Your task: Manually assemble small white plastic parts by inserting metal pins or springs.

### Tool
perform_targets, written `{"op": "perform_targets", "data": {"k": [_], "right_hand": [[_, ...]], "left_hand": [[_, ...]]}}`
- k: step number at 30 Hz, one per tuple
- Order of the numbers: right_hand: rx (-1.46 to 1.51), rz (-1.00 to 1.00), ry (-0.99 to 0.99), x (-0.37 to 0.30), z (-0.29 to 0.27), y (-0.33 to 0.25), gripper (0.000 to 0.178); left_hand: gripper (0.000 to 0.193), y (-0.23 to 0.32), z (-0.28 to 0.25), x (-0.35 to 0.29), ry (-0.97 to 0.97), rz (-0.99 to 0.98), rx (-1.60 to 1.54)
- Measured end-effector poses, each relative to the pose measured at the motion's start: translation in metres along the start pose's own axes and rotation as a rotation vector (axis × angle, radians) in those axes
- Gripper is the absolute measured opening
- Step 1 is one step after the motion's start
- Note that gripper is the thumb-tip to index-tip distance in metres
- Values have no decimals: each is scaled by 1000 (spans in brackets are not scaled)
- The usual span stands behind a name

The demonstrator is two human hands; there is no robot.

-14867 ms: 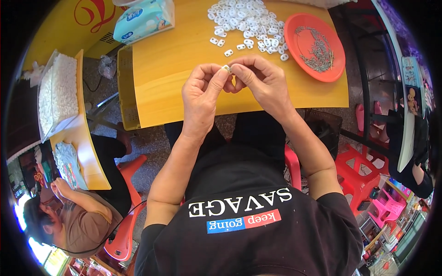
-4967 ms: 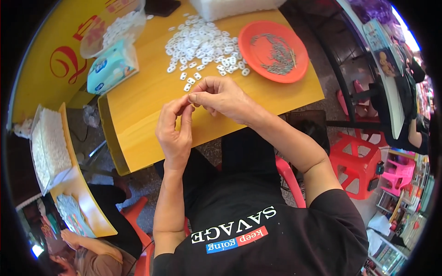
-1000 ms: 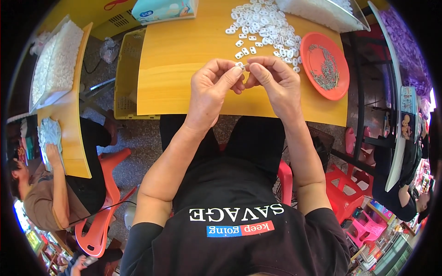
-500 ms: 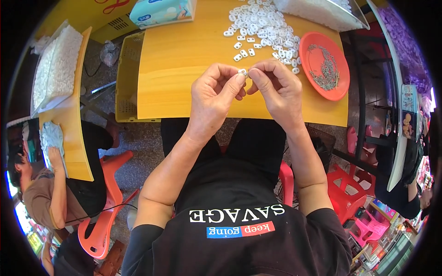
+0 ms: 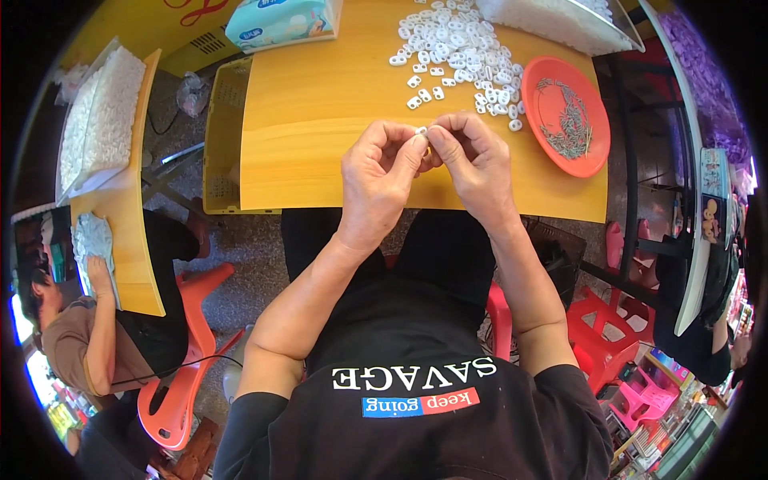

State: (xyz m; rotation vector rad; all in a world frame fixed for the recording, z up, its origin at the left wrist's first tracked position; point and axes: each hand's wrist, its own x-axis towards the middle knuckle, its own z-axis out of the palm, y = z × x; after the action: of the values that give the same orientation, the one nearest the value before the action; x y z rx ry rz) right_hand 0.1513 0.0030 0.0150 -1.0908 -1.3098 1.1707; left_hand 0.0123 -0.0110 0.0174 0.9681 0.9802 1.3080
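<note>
Just above the near part of the table, my hands meet fingertip to fingertip. Thumb and fingers of my left hand [image 5: 378,178] pinch a small white plastic piece [image 5: 421,131], its top showing between them. My right hand [image 5: 478,170] is closed in a pinch against the same piece; anything tiny between its fingertips is hidden. Beyond them lies a pile of similar white two-holed plastic pieces [image 5: 464,40], with several strays at its near side. To the right, a red dish [image 5: 598,112] holds many thin metal pins [image 5: 572,120].
A tissue pack [image 5: 284,22] sits at the yellow table's [image 5: 300,136] far left. White pieces fill a tray [image 5: 560,24] at the back right. A yellow crate [image 5: 221,148] stands left of the table. Another person [image 5: 84,336] sits at a side table on the left.
My hands have drawn slightly closer together and a little nearer to me, the right one shifting left. The white piece stays between my fingertips.
</note>
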Motion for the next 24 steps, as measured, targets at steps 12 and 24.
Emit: {"op": "perform_targets", "data": {"k": [12, 24], "right_hand": [[-297, 14, -43, 38, -21, -2, 13], [-1101, -478, -164, 116, -9, 20, 14]], "left_hand": [[8, -17, -32, 9, -50, -45, -76], [9, -26, -32, 9, -64, 28, -153]]}}
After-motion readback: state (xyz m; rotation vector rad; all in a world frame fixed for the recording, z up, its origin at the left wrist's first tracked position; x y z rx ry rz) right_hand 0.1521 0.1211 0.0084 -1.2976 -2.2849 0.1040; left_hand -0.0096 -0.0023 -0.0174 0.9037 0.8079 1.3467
